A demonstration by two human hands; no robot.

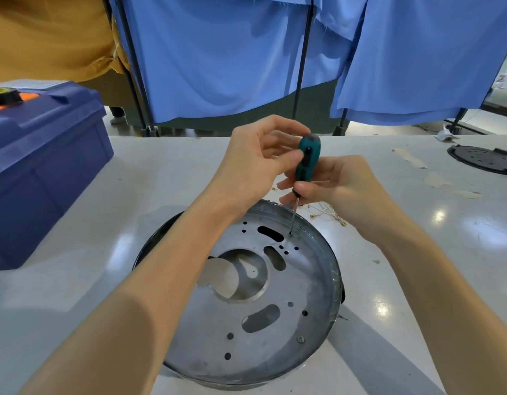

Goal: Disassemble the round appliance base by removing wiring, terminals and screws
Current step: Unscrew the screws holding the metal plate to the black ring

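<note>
The round metal appliance base (255, 332) lies on the white table, its plate pierced by slots and holes. A screwdriver with a teal and black handle (308, 158) stands nearly upright, its tip on a screw (290, 234) near the base's far rim. My left hand (255, 163) pinches the top of the handle with thumb and fingers. My right hand (329, 185) grips the lower end of the handle where the shaft begins. Another screw (300, 339) sits near the front right rim. Loose white wires with terminals (329, 213) lie on the table behind the base.
A large blue toolbox (41, 172) stands at the left, with a tape roll (4, 95) on its lid. A black round plastic part (485, 159) lies at the far right. Blue curtains on black frames (218, 52) hang behind the table's far edge.
</note>
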